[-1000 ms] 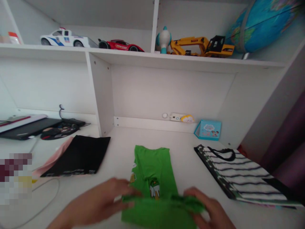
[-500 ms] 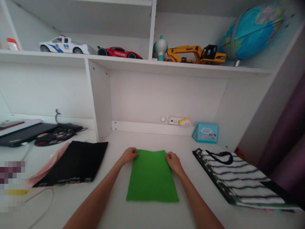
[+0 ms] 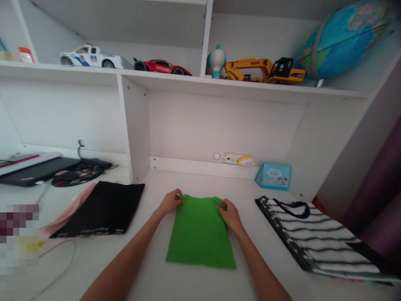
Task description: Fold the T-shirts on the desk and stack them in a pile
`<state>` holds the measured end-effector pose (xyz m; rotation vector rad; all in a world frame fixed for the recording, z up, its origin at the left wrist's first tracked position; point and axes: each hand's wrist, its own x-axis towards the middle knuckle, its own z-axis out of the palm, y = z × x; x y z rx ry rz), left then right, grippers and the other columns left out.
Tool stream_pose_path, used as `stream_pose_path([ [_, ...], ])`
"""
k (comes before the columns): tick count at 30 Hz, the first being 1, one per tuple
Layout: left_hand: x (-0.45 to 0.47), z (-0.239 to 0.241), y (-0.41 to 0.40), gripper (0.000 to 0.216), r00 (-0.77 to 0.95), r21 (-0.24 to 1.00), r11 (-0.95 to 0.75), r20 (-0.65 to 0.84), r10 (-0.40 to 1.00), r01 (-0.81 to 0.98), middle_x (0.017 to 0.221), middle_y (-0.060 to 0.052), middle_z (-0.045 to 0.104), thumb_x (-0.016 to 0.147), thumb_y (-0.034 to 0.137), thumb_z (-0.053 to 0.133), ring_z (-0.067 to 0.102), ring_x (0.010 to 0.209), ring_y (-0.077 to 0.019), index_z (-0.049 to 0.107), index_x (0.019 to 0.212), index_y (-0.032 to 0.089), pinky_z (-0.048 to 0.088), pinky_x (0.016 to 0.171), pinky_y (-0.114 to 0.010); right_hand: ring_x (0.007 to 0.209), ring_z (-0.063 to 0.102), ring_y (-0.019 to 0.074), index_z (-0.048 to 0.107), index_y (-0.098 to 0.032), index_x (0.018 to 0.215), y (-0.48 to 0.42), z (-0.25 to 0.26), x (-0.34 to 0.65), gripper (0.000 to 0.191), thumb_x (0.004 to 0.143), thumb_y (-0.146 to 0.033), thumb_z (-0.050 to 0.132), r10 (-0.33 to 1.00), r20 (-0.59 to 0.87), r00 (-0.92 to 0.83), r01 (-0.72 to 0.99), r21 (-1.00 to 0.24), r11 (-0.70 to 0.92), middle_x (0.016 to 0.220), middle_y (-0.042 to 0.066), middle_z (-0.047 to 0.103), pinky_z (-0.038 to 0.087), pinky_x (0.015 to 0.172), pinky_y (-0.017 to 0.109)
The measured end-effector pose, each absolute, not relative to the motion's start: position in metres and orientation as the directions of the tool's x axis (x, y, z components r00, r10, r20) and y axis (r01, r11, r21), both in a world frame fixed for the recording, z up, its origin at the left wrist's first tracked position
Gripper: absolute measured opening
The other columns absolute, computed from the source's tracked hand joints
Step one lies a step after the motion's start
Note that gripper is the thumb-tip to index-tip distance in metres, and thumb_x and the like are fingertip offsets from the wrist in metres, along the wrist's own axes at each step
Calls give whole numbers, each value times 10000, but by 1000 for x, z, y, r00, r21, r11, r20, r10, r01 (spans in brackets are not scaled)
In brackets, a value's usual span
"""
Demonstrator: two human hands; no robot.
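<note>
A green folded garment [image 3: 202, 234] lies flat on the white desk in front of me, wider at its near edge than at its far edge. My left hand [image 3: 171, 202] is closed on its far left corner, thumb over the fabric. At the far right corner, my right hand [image 3: 229, 212] pinches the cloth between thumb and fingers. The far edge looks slightly gathered between the two hands. What kind of garment it is, I cannot tell.
Left of my arm lies a black folded garment [image 3: 103, 211] over a pink cloth [image 3: 67, 213]. To the right is a stack with a striped shirt [image 3: 326, 234] on top. A blue desk calendar [image 3: 275, 176] and a power strip [image 3: 232, 158] are at the back, under a toy shelf [image 3: 175, 81].
Both hands keep hold of the far corners. The garment's far edge, smooth before, is now bunched and a little rolled at the corners. The view has shifted slightly to the left.
</note>
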<state>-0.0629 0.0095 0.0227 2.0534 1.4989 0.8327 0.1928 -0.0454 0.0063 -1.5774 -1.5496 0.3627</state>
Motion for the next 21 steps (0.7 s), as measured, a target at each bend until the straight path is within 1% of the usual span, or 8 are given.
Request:
stream_pose_path([
  [4,-59,53,-4,150,249,756,-361,265,931,545,695,18,567,739,242,553,560,660,-124,461,840,178,414,581,-203,562,486,133,446,-197,612,-55,46,199,181,707,-342,499,867,469,168,559,-770,308,565,-33,481,398,531,232],
  [8,-50,112,-32,365,232,839,-541,515,825,59,778,4,595,758,284,560,575,721,-128,373,1059,192,445,667,-237,742,535,152,486,-192,778,-83,113,206,179,752,-369,480,748,625,222,501,-731,462,776,7,550,445,633,247],
  [10,-49,136,-45,481,221,773,-633,625,748,-43,869,-23,599,762,271,567,578,792,-138,327,1172,196,447,746,-271,848,531,169,518,-190,833,-109,137,206,141,753,-307,506,589,780,209,591,-581,560,883,35,559,446,725,283],
  [13,-59,144,-55,400,361,651,-739,656,664,176,1002,-67,584,794,226,520,548,939,-161,416,1178,178,410,858,-299,921,529,180,566,-194,879,-161,144,196,135,771,-182,486,454,889,-53,729,-277,626,928,58,580,419,832,323],
  [15,-72,131,-57,350,530,544,-750,538,655,375,1091,-67,572,793,173,487,514,1023,-172,487,1142,190,373,921,-318,926,555,163,591,-225,935,-194,132,190,202,777,-155,486,602,730,-324,703,-240,670,947,43,608,437,826,272],
  [17,-87,112,-57,426,660,438,-723,318,680,534,1165,-54,553,743,89,476,488,1080,-184,503,1151,211,343,965,-347,927,585,139,603,-283,1003,-217,116,189,261,777,-179,525,720,425,-548,648,-328,687,981,3,636,458,795,200],
  [19,-96,97,-60,520,677,338,-678,142,722,653,1212,-66,528,689,13,444,464,1122,-197,497,1173,197,323,988,-371,936,600,132,602,-321,1041,-227,102,195,274,787,-233,545,770,223,-598,646,-435,628,1010,-23,649,464,788,172],
  [21,-94,92,-73,518,646,279,-652,126,753,705,1218,-85,519,703,0,407,458,1133,-197,491,1184,175,327,987,-367,970,590,138,604,-298,1053,-220,89,206,251,828,-276,495,837,206,-508,687,-488,537,1042,-8,644,453,834,196],
])
